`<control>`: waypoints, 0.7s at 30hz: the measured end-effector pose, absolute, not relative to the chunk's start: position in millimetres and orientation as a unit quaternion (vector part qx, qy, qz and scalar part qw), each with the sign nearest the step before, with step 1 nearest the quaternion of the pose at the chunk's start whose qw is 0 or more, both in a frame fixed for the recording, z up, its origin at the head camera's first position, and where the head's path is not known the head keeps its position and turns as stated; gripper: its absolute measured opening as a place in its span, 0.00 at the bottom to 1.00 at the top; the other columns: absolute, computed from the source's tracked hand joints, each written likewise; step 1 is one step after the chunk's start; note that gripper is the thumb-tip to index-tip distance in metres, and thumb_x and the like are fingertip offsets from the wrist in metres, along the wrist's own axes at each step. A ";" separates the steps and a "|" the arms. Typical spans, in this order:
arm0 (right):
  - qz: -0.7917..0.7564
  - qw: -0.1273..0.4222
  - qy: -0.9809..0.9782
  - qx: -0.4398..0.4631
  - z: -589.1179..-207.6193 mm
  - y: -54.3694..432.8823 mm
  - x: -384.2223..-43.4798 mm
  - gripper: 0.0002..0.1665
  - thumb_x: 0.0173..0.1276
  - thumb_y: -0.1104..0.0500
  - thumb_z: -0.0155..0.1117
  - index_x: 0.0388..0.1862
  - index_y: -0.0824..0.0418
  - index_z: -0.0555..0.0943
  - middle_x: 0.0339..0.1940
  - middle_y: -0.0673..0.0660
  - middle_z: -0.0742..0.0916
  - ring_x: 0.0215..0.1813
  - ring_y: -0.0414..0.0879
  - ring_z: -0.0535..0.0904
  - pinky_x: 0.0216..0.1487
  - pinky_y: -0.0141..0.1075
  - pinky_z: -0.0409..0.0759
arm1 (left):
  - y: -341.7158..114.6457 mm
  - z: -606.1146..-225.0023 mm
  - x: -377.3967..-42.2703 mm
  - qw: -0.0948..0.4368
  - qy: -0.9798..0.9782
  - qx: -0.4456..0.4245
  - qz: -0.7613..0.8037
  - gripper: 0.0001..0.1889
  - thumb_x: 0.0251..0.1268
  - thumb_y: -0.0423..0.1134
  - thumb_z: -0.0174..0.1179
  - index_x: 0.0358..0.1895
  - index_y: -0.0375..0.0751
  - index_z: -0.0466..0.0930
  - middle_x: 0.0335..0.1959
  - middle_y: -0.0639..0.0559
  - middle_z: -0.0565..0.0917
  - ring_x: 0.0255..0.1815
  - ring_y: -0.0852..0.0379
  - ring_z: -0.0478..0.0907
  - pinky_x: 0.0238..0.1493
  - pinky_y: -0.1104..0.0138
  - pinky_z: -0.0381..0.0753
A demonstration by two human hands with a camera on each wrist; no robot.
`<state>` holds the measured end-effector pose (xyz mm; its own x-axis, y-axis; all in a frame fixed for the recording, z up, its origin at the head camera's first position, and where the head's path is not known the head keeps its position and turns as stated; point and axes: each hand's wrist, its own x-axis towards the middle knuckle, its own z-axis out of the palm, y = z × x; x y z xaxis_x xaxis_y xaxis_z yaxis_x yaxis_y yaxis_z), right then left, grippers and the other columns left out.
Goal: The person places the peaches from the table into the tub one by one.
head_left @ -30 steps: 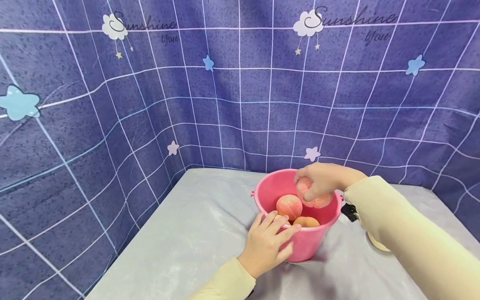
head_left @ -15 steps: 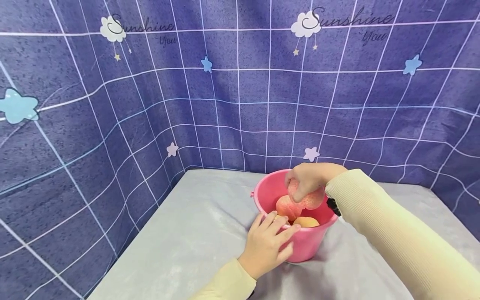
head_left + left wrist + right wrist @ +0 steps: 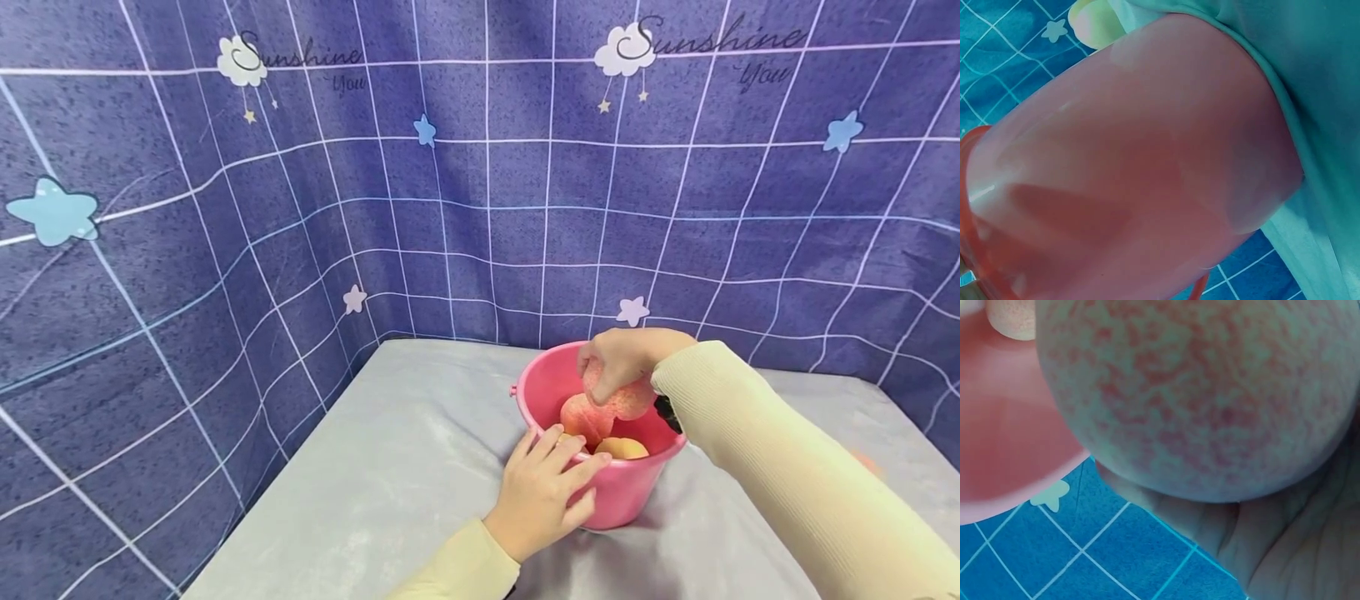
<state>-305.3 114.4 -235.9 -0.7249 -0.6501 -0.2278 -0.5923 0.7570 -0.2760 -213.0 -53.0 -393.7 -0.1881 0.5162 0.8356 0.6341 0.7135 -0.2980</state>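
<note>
A pink bucket (image 3: 622, 492) stands upright on the grey cloth. My left hand (image 3: 536, 492) grips its near rim, with fingers hooked over the edge and the thumb along the outer wall. Inside the mouth, my right hand (image 3: 628, 360) holds a large speckled pink peach (image 3: 636, 402) from above; in the right wrist view this peach (image 3: 1204, 394) fills the palm. Beneath it lies a reddish peach (image 3: 583, 417), overlapping it in the head view. A yellowish fruit (image 3: 622, 448) sits by the near wall, and another yellow one shows partly behind my left fingers.
A grey cloth (image 3: 375, 467) covers the table. Blue grid-patterned curtains (image 3: 480, 167) stand behind and to the left. A peach-coloured thing (image 3: 868, 462) peeks out beyond my right sleeve. In the left wrist view a pale round fruit (image 3: 1094, 24) lies beside the bucket.
My right hand has moved left with the peach, from the bucket's right side to over the reddish peach, then stayed nearly still. My left hand keeps its place on the rim.
</note>
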 end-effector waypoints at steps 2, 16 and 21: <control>-0.092 0.159 0.925 -0.333 -235.5 113.6 -305.0 0.23 0.45 0.58 0.67 0.44 0.59 0.81 0.35 0.51 0.82 0.39 0.46 0.77 0.42 0.38 0.78 | -52.5 -393.6 -213.2 0.517 -0.768 -0.373 -0.056 0.18 0.50 0.47 0.60 0.48 0.59 0.85 0.42 0.55 0.81 0.49 0.52 0.78 0.50 0.52 0.75; -0.091 0.170 0.931 -0.311 -235.8 113.3 -305.6 0.24 0.46 0.58 0.68 0.46 0.59 0.80 0.38 0.52 0.82 0.42 0.48 0.77 0.43 0.40 0.78 | -52.2 -393.7 -212.5 0.515 -0.771 -0.371 -0.060 0.19 0.49 0.46 0.62 0.48 0.59 0.85 0.43 0.55 0.81 0.49 0.52 0.78 0.50 0.53 0.75; -0.091 0.172 0.932 -0.307 -237.6 110.3 -304.5 0.24 0.45 0.58 0.67 0.45 0.59 0.80 0.38 0.53 0.82 0.42 0.47 0.76 0.42 0.38 0.78 | -52.6 -393.3 -212.5 0.512 -0.771 -0.372 -0.064 0.20 0.46 0.45 0.62 0.47 0.58 0.85 0.42 0.54 0.81 0.49 0.52 0.77 0.50 0.52 0.76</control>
<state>-304.5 110.3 -237.6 -0.7525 -0.6033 -0.2641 -0.5406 0.7949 -0.2753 -212.5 -52.6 -393.3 -0.1985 0.5087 0.8378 0.6390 0.7153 -0.2829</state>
